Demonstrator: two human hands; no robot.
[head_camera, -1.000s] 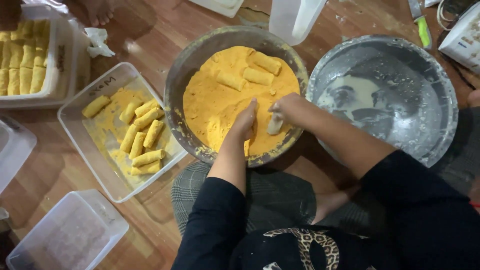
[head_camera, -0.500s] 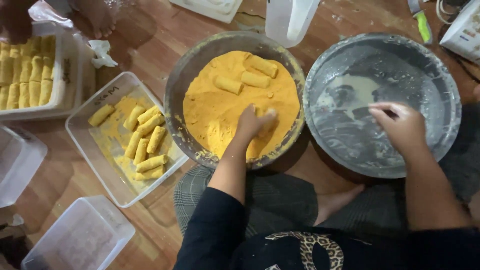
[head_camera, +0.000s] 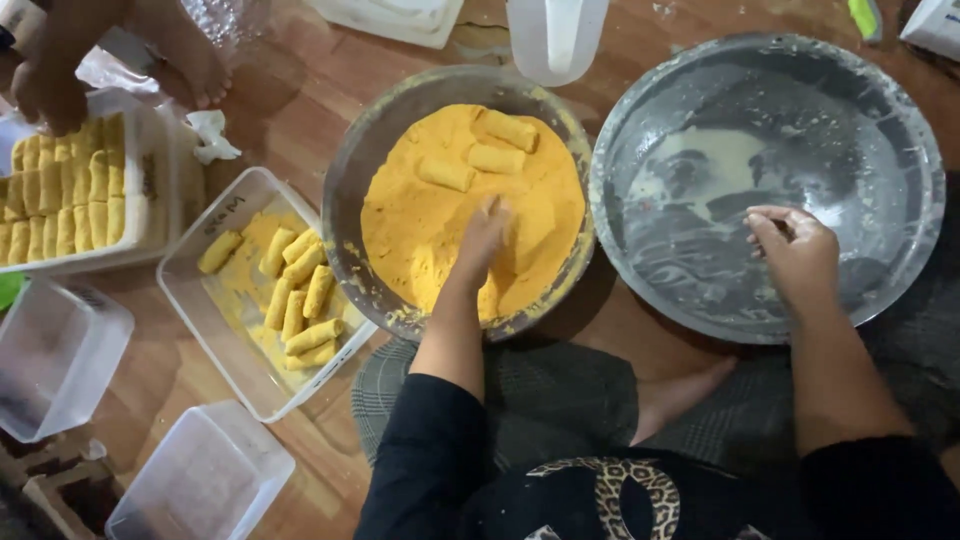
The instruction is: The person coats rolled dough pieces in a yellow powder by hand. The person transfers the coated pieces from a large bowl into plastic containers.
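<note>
My left hand point(head_camera: 480, 238) lies palm down on orange crumbs point(head_camera: 415, 235) in a round metal bowl point(head_camera: 345, 200); whatever is under the palm is hidden. Three crumbed rolls point(head_camera: 495, 158) rest at the far side of that bowl. My right hand point(head_camera: 795, 250) is over a grey metal bowl point(head_camera: 930, 180) to the right. Its fingers are curled together near a thin pool of white batter point(head_camera: 710, 165), and nothing shows in them.
A clear tub point(head_camera: 185, 270) left of the crumb bowl holds several coated rolls point(head_camera: 300, 290). A white tray point(head_camera: 150, 200) of more rolls sits far left. Another person's feet point(head_camera: 190, 60) are beside it. Two empty tubs point(head_camera: 60, 350) point(head_camera: 200, 480) stand lower left, a translucent jug point(head_camera: 555, 35) at top.
My right hand left the crumb bowl and moved right into the grey batter bowl. My left hand stayed in the crumbs, shifting slightly over them.
</note>
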